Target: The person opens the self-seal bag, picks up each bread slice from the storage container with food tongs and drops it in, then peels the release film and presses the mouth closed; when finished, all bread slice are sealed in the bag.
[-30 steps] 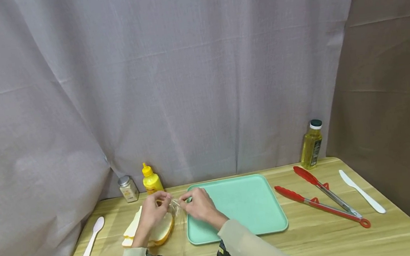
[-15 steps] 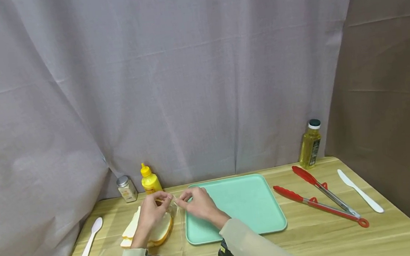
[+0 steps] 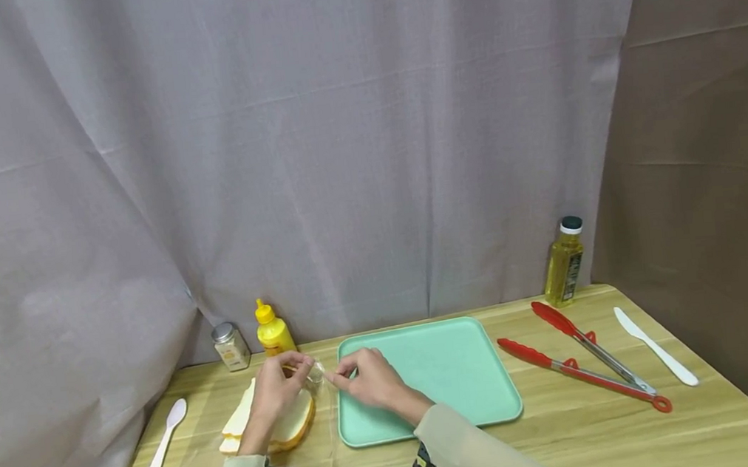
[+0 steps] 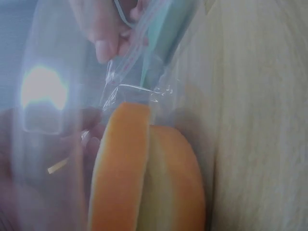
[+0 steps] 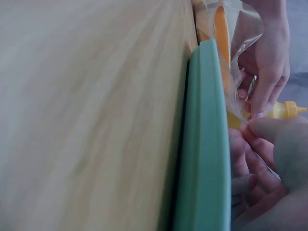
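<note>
Slices of bread (image 3: 293,421) lie on the table's left half in a clear plastic bag (image 3: 317,373). Their orange crusts show through the film in the left wrist view, where the bread (image 4: 122,168) fills the lower middle. My left hand (image 3: 279,388) reaches over the bread and pinches the bag's edge between thumb and fingers. Just to its right, my right hand (image 3: 372,382) pinches the same edge, above the left side of a mint-green tray (image 3: 446,375). In the right wrist view, the fingertips of both hands are close together on the film.
Behind the bread stand a yellow squeeze bottle (image 3: 274,335) and a spice jar (image 3: 231,346). A white spoon (image 3: 163,446) lies at the left. Red-tipped tongs (image 3: 586,363), a white knife (image 3: 656,347) and an oil bottle (image 3: 564,261) are at the right.
My right hand has shifted slightly right and down along the bag's edge, and a loop of film now shows between the hands. The left hand has hardly moved.
</note>
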Available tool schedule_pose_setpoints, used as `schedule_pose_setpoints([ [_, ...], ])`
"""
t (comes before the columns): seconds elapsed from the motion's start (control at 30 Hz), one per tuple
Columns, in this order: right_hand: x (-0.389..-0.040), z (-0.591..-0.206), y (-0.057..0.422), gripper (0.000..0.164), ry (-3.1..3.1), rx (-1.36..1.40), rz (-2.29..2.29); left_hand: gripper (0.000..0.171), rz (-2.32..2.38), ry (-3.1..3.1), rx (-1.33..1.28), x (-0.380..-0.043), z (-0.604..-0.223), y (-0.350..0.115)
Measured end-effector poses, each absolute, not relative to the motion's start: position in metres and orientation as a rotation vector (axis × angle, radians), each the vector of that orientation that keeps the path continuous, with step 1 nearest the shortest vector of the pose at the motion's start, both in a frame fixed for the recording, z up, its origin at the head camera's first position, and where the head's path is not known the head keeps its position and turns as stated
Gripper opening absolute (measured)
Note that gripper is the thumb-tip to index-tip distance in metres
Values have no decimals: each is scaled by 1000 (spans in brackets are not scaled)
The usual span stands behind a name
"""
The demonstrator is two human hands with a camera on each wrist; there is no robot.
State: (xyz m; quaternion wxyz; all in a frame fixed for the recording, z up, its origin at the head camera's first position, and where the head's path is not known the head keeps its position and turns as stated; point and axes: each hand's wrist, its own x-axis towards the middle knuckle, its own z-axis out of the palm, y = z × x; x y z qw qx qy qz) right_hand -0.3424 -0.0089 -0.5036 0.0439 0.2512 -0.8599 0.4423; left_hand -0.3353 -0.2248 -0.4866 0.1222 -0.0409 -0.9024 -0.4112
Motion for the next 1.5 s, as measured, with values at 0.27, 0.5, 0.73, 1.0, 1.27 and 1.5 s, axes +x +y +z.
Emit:
schedule_pose_setpoints([
  [0.27, -334, -504, 11, 12, -2662, 812, 1323, 9, -1160, -2610, -79, -335, -485, -223],
  [0.5, -321, -502, 26, 9, -2674, 838, 1446, 11, -1157, -2599, -34, -334, -486, -223],
  [0.73, -305, -497, 38, 9, -2695, 891, 1499, 12, -1171, -2599, -39, -335, -488, -224],
  [1.0, -299, -498, 65, 11, -2711, 1078, 1481, 12, -1182, -2622, -44, -334, -489, -226],
  [1.27, -288, -493, 89, 16, -2724, 1219, 1550, 11, -1170, -2656, -84, -330, -489, -228],
  [1.5, -280, -493, 109, 14, -2707, 1280, 1511, 11, -1196, -2691, -66, -330, -489, -227],
])
